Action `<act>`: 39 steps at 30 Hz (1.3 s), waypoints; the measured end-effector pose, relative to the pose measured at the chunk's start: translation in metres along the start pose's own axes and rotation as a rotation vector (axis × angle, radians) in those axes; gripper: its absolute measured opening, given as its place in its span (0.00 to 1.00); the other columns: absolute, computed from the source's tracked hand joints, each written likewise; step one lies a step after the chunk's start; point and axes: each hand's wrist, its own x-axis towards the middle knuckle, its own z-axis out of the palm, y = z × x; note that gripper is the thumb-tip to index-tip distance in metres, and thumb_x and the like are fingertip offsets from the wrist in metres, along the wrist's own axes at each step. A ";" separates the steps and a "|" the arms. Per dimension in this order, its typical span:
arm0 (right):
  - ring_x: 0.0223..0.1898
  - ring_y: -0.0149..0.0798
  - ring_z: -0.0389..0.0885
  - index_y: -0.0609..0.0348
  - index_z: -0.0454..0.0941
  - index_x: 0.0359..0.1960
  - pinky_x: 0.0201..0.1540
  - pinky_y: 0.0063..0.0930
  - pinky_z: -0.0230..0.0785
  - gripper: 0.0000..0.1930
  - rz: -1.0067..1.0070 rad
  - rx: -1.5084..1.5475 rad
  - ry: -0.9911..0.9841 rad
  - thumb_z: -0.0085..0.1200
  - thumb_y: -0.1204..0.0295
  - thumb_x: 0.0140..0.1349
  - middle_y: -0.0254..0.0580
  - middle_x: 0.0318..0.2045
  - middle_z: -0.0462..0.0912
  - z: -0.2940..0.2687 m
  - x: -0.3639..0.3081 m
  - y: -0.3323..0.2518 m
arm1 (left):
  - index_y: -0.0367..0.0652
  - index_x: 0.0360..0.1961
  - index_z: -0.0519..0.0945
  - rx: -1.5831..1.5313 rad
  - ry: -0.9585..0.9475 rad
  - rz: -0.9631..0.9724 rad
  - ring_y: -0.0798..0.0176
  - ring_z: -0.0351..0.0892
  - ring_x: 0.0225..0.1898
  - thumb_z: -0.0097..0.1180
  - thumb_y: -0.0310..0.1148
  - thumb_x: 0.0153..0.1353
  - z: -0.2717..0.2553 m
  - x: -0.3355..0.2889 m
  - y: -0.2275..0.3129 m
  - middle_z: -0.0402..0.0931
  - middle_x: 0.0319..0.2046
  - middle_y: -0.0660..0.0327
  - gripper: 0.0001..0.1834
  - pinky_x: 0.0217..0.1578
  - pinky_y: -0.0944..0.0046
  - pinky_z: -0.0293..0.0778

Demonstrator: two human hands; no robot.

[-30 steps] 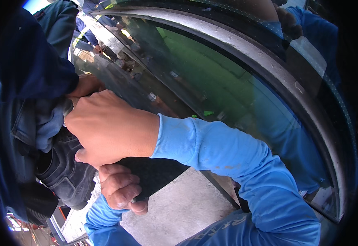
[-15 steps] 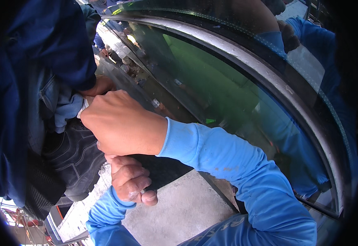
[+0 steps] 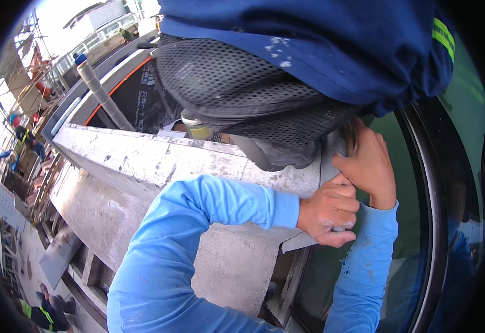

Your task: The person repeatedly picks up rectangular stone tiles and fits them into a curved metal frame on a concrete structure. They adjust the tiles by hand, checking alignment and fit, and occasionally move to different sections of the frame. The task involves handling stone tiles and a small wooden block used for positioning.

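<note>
My left hand (image 3: pixel 330 212) is closed, its fingers curled in and the thumb below; a small greyish bit shows by the thumb, too small to name. Just above it my right hand (image 3: pixel 371 164) bends round the edge of a grey sheet-like piece (image 3: pixel 332 152), its fingertips partly hidden. The two hands touch or nearly touch. Close over them a co-worker in dark blue clothing (image 3: pixel 320 41) blocks the view, with a black mesh item (image 3: pixel 226 80) hanging low. Beneath lies a white-stained concrete ledge (image 3: pixel 198 158).
Curved dark-framed glass (image 3: pixel 431 222) stands close at my right. A pale pole (image 3: pixel 105 95) and a tub (image 3: pixel 196 126) are beyond the ledge. Far below at left, people (image 3: pixel 28 136) move among scaffolding and boards; another person (image 3: pixel 51 311) is at lower left.
My view has swung left, so the ledge and the ground below now show, and the co-worker and my hands sit further right in it. The hands remain close together.
</note>
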 end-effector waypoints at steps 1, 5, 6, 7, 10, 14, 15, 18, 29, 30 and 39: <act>0.46 0.70 0.81 0.70 0.77 0.51 0.49 0.53 0.76 0.29 0.033 -0.125 -0.022 0.64 0.74 0.42 0.70 0.40 0.84 -0.008 -0.002 -0.004 | 0.48 0.19 0.71 -0.059 0.075 0.052 0.55 0.68 0.27 0.63 0.43 0.58 0.017 -0.001 -0.009 0.65 0.23 0.64 0.18 0.40 0.52 0.63; 0.47 0.68 0.81 0.67 0.79 0.47 0.51 0.52 0.75 0.27 0.131 -0.205 -0.078 0.68 0.69 0.42 0.64 0.43 0.84 0.017 0.014 0.031 | 0.48 0.19 0.71 -0.014 0.071 0.051 0.54 0.67 0.26 0.64 0.43 0.55 0.014 -0.009 -0.007 0.65 0.22 0.63 0.17 0.38 0.51 0.63; 0.50 0.68 0.81 0.67 0.80 0.48 0.54 0.51 0.74 0.28 0.105 -0.202 -0.092 0.68 0.70 0.42 0.63 0.45 0.84 0.017 0.015 0.017 | 0.48 0.19 0.71 0.005 0.082 0.067 0.53 0.67 0.27 0.65 0.43 0.55 0.014 -0.010 -0.006 0.65 0.22 0.63 0.17 0.37 0.50 0.63; 0.53 0.68 0.80 0.66 0.80 0.50 0.56 0.50 0.73 0.29 0.082 -0.190 -0.103 0.68 0.70 0.42 0.63 0.47 0.85 0.020 0.017 0.005 | 0.48 0.19 0.71 0.023 0.084 0.078 0.53 0.68 0.27 0.65 0.43 0.55 0.013 -0.011 -0.007 0.65 0.22 0.63 0.17 0.37 0.50 0.62; 0.59 0.67 0.77 0.64 0.80 0.54 0.60 0.49 0.71 0.31 -0.056 -0.300 -0.003 0.67 0.72 0.43 0.62 0.54 0.83 0.020 0.009 0.014 | 0.48 0.19 0.72 0.018 0.099 0.109 0.53 0.68 0.28 0.65 0.44 0.54 0.017 -0.011 -0.013 0.66 0.23 0.63 0.17 0.36 0.50 0.62; 0.60 0.67 0.76 0.63 0.81 0.56 0.64 0.49 0.68 0.31 -0.145 -0.356 -0.043 0.67 0.74 0.44 0.61 0.58 0.81 0.027 0.013 0.043 | 0.48 0.19 0.72 0.021 0.104 0.114 0.53 0.68 0.30 0.66 0.45 0.54 0.020 -0.014 -0.015 0.66 0.23 0.62 0.18 0.37 0.49 0.62; 0.60 0.67 0.76 0.62 0.81 0.56 0.64 0.49 0.68 0.30 -0.132 -0.355 -0.064 0.67 0.74 0.45 0.61 0.58 0.80 0.027 0.012 0.045 | 0.48 0.19 0.72 0.014 0.107 0.111 0.53 0.69 0.30 0.66 0.45 0.54 0.021 -0.015 -0.014 0.66 0.23 0.62 0.18 0.37 0.49 0.62; 0.58 0.67 0.77 0.60 0.83 0.54 0.62 0.49 0.70 0.28 -0.168 -0.375 -0.037 0.68 0.72 0.45 0.60 0.56 0.82 0.017 0.009 0.040 | 0.48 0.20 0.72 -0.022 0.081 0.113 0.53 0.69 0.30 0.67 0.44 0.54 0.023 -0.007 -0.011 0.66 0.23 0.63 0.18 0.37 0.50 0.63; 0.37 0.58 0.88 0.64 0.84 0.31 0.41 0.47 0.80 0.10 -0.019 -0.223 0.154 0.64 0.77 0.44 0.57 0.32 0.87 0.024 -0.002 0.017 | 0.45 0.23 0.76 0.025 -0.181 0.073 0.54 0.70 0.27 0.63 0.37 0.51 -0.006 0.010 -0.011 0.73 0.22 0.62 0.10 0.37 0.53 0.63; 0.37 0.57 0.88 0.63 0.84 0.31 0.40 0.45 0.81 0.09 -0.009 -0.202 0.179 0.63 0.78 0.44 0.56 0.32 0.87 0.023 -0.005 0.016 | 0.44 0.23 0.76 0.004 -0.205 0.067 0.53 0.71 0.27 0.62 0.37 0.53 -0.007 0.013 -0.009 0.73 0.22 0.62 0.10 0.40 0.50 0.64; 0.31 0.35 0.89 0.49 0.90 0.26 0.29 0.30 0.76 0.02 0.007 -0.241 0.325 0.68 0.70 0.50 0.35 0.23 0.87 0.035 -0.011 0.013 | 0.39 0.23 0.72 -0.110 -0.217 0.005 0.55 0.73 0.30 0.51 0.40 0.63 -0.008 -0.009 -0.008 0.74 0.24 0.52 0.17 0.36 0.53 0.65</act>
